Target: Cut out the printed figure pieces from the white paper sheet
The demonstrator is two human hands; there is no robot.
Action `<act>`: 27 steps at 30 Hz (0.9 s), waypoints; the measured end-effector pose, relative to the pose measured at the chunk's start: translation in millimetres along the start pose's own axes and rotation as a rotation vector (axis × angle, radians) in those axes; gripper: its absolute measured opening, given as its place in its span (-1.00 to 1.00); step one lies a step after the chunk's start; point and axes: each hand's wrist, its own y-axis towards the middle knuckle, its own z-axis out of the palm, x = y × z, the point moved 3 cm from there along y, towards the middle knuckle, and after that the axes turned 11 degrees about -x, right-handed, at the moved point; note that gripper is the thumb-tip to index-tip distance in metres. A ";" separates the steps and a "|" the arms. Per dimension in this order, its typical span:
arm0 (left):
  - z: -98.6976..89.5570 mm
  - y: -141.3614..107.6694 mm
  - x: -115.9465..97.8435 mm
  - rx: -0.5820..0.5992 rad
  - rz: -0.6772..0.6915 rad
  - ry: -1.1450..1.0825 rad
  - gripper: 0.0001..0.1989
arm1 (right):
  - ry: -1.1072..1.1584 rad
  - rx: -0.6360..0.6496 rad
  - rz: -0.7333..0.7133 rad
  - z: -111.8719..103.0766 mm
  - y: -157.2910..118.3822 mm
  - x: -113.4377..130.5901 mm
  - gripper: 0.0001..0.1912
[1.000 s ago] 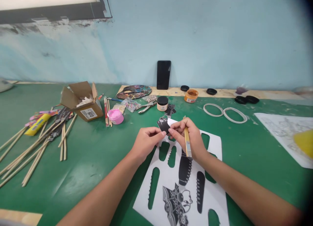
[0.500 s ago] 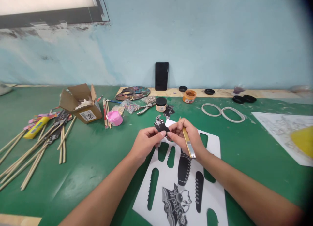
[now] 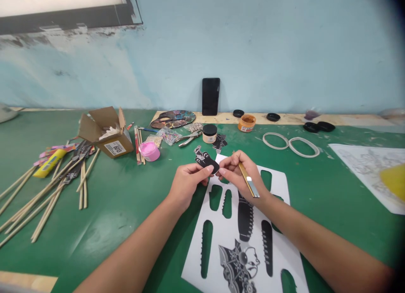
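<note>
At the far left corner of a white sheet [image 3: 226, 230], which lies on the green-covered bench [image 3: 332, 191] and runs out past the view's near edge: one black cut-out [image 3: 205, 160], patterned, separate from the sheet as far as can be seen; held, tilted.

Left hand [image 3: 185, 185]: thumb and fingers pinched on the cut-out's near part. Right hand [image 3: 237, 177]: closed on a gold-coloured cutter [image 3: 244, 174], slanted across the palm, metal end nearest the wearer; thumb and forefinger tips at the cut-out's right edge, contact too fine to tell. Hands close together.

Changed within the last second: cut-out shifted leftward, more of its patterned end showing beyond the left hand; cutter's near end swung right; sheet slid slightly right. Judged meaning: the left hand seems now to bear the piece, its right edge exposed to the other fingertips; the cutter appears merely stowed, so the step reads as handling a loose piece rather than cutting the sheet.

Sheet: several openings showing green; printed figure [image 3: 237, 263] toward the near edge.

Bench, far edge: upright phone [image 3: 211, 96]; open orange jar [image 3: 247, 124]. Left side: cardboard box [image 3: 115, 148]; wooden sticks [image 3: 44, 200], fanned.
</note>
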 end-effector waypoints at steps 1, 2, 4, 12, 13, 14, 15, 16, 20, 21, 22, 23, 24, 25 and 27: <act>-0.1 -0.1 0.0 -0.002 0.002 0.011 -0.66 | -0.006 -0.007 0.004 0.1 0.0 -0.1 -0.58; -0.1 -0.1 0.1 -0.002 0.004 0.016 -0.66 | -0.011 -0.011 0.007 0.3 0.0 0.0 -0.58; -0.1 0.0 0.2 -0.002 0.004 0.019 -0.66 | -0.015 -0.014 0.009 1.1 -0.1 0.7 -0.57; -0.3 0.4 0.4 -0.014 0.009 0.041 -0.65 | -0.008 -0.010 0.004 2.6 0.8 1.2 -0.58; -0.4 0.3 0.5 -0.015 0.009 0.041 -0.66 | -0.010 -0.012 0.004 2.6 0.9 1.4 -0.58; -0.5 0.2 0.7 -0.016 0.009 0.043 -0.66 | -0.012 -0.014 0.005 2.6 1.1 1.6 -0.58; -0.5 0.0 0.7 -0.018 0.011 0.044 -0.66 | -0.014 -0.017 0.007 2.6 1.2 1.7 -0.58; -0.5 -0.2 0.6 -0.020 0.012 0.046 -0.66 | -0.017 -0.019 0.010 2.7 1.3 1.8 -0.58; 0.1 -1.1 -1.0 -0.023 0.007 0.042 -0.67 | -0.032 -0.028 0.007 3.3 1.6 3.1 -0.59; 0.4 -1.3 -1.5 -0.024 0.005 0.043 -0.67 | -0.044 -0.032 0.005 3.4 1.6 3.7 -0.58; 0.7 -1.6 -2.1 -0.026 0.006 0.047 -0.67 | -0.059 -0.037 0.003 3.4 1.6 4.3 -0.58; 1.0 -1.9 -2.8 -0.030 0.008 0.053 -0.66 | -0.076 -0.043 0.000 3.4 1.5 5.0 -0.58; 1.5 -2.3 -3.4 -0.034 0.010 0.061 -0.66 | -0.091 -0.050 -0.004 3.3 1.4 5.6 -0.58; 2.1 -2.7 -4.0 -0.038 0.013 0.067 -0.66 | -0.104 -0.056 -0.008 3.3 1.2 6.0 -0.57; 3.7 -4.1 -5.4 -0.052 0.017 0.073 -0.65 | -0.124 -0.064 -0.020 3.4 0.6 6.3 -0.58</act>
